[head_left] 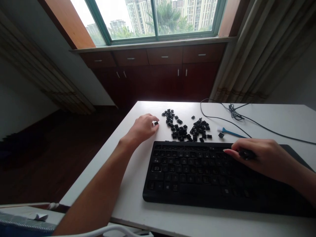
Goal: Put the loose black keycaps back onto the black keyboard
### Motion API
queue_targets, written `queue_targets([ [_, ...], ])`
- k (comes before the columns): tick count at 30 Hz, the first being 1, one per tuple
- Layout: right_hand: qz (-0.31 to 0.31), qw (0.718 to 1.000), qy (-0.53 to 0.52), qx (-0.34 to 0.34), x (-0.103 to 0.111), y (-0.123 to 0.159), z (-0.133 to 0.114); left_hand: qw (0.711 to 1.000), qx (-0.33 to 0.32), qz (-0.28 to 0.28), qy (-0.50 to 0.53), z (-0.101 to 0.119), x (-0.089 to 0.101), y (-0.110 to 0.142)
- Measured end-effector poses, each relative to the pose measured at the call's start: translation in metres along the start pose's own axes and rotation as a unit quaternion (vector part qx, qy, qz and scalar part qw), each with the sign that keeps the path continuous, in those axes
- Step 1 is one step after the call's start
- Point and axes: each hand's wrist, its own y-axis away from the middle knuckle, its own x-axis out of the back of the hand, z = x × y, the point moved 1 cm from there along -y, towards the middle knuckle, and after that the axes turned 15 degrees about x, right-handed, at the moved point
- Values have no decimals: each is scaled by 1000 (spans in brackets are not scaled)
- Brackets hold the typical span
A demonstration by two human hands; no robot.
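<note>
My left hand [145, 125] is at the left of the white table, thumb and fingertips pinching a small black keycap [156, 123]. My right hand [261, 154] hovers over or rests on the upper right part of a black keyboard [187, 188]; I cannot tell which. Its fingers are curled round a dark object [247, 154], partly hidden, whose kind does not show. Several spots on the keyboard have no keycap, while other keys carry theirs. Behind the keyboard lie loose black keycaps in a heap [181, 132] and a second cluster [200, 127].
A blue-handled brush [230, 132] with pale bristles lies behind the keyboard, beside a lone keycap [221, 135]. A black cable [235, 112] runs across the back right of the white table [133, 197]. Dark red cabinets [163, 82] stand under the window beyond.
</note>
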Motion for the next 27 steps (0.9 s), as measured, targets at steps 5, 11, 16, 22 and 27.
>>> queue_targets([
  [5, -4, 1000, -4, 3, 1, -1, -1, 1000, -20, -4, 13, 6, -1, 2],
  [11, -5, 1000, 2, 13, 2, -3, -3, 992, -54, -51, 99, 20, -3, 8],
  [16, -3, 1000, 2, 14, 2, -5, -5, 993, -68, -48, 86, 20, -3, 8],
  [22, 1, 1000, 0, 8, 3, -5, -6, 993, -113, 22, 35, 20, -8, 8],
  [27, 2, 1000, -2, 10, 2, -5, -6, 974, -227, 6, 29, 24, -11, 8],
])
